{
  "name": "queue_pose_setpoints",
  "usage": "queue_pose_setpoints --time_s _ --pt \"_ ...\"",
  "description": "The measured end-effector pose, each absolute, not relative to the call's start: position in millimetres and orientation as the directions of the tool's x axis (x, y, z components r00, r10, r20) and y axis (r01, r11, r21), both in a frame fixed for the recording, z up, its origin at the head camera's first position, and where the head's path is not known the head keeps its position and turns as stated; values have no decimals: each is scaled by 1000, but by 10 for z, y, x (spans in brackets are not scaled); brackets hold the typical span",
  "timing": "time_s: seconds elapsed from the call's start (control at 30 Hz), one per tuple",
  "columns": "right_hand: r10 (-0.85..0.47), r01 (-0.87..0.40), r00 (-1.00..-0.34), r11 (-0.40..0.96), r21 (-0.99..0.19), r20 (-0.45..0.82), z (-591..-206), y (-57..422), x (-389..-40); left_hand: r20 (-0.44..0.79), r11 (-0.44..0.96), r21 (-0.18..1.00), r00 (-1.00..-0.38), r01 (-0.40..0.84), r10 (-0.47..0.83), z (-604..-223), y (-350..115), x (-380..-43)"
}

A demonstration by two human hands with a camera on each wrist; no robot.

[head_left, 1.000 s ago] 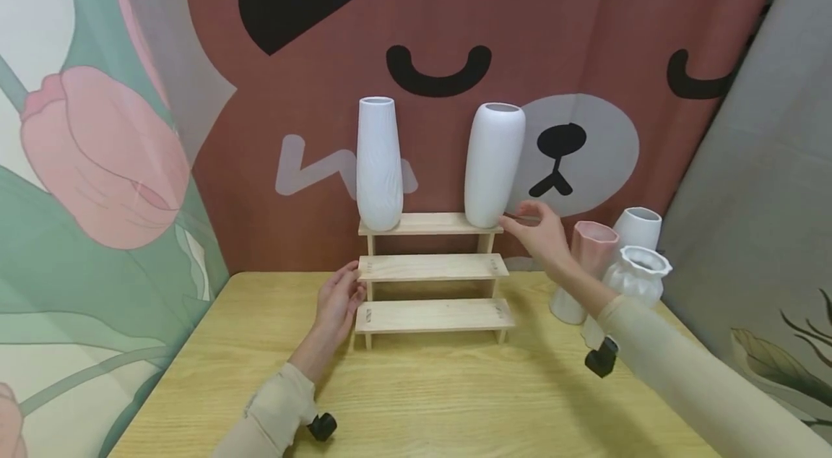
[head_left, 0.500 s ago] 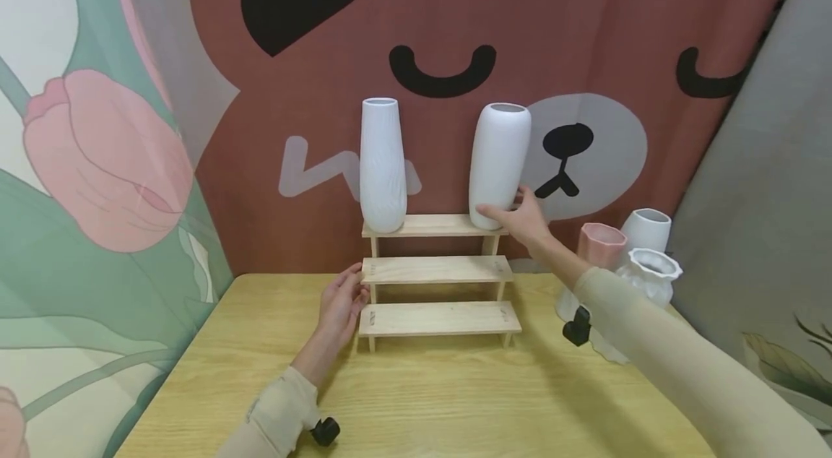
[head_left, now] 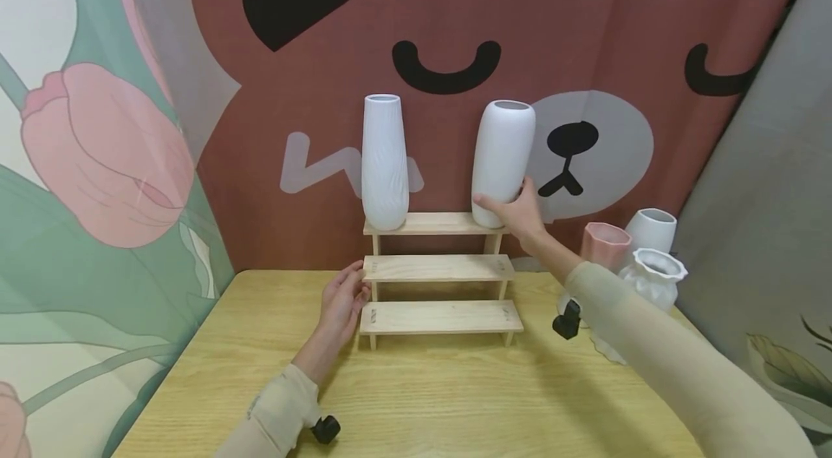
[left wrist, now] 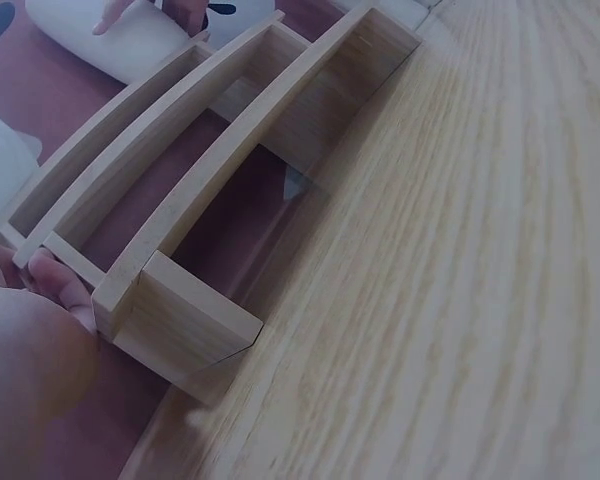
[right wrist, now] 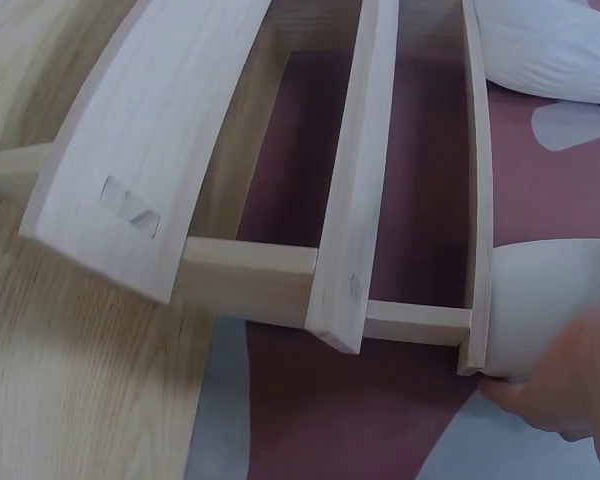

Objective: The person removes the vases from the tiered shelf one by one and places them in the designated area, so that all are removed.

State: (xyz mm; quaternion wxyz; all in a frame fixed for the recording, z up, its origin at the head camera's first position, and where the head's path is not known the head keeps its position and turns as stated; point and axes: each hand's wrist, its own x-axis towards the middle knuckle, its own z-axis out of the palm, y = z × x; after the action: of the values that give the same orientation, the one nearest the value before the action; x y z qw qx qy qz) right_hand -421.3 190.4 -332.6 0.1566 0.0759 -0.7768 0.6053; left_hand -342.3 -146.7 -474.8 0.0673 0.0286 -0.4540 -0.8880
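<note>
A three-tier wooden shelf stand [head_left: 438, 269] rests at the back of the table. On the right end of its top tier stands a smooth white vase [head_left: 502, 147], upright. My right hand [head_left: 522, 214] grips that vase low down, thumb across the front and fingers round its right side. In the right wrist view the vase base [right wrist: 545, 300] sits against the top board. A textured white vase [head_left: 385, 162] occupies the left end of the same tier. At the stand's left side my left hand [head_left: 339, 303] holds the middle tier's end, with fingers curled at the board in the left wrist view.
To the right on the table cluster a pink vase [head_left: 604, 245], a plain white vase [head_left: 652, 228] and a white ruffled-rim vase [head_left: 655, 277]. My right forearm partly hides them. A curtain with a bear print [head_left: 312, 227] hangs behind the table.
My right hand has moved up and left, from beside the smooth white vase's base to a grip round its lower part. My left hand stays at the stand. The vases look unmoved.
</note>
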Motion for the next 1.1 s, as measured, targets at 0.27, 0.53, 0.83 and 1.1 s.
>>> queue_pose_setpoints --time_s 0.27,0.53,0.83,1.1 --pt "134 -315 -928 212 -925 347 -3357 1831 -4244 13 -574 813 -989 96 -148 -4720 -1473 -3401" --pt "181 -315 -919 194 -929 349 -3429 1816 -4281 7 -582 808 -990 88 -139 -4733 -1481 -3375" --pt "215 -310 -911 202 -929 351 -3441 1823 -4267 14 -579 809 -989 96 -145 -4739 -1465 -3364" --pt "204 -328 -905 223 -918 373 -3384 1864 -4230 33 -566 817 -989 109 -143 -4734 -1469 -3372"
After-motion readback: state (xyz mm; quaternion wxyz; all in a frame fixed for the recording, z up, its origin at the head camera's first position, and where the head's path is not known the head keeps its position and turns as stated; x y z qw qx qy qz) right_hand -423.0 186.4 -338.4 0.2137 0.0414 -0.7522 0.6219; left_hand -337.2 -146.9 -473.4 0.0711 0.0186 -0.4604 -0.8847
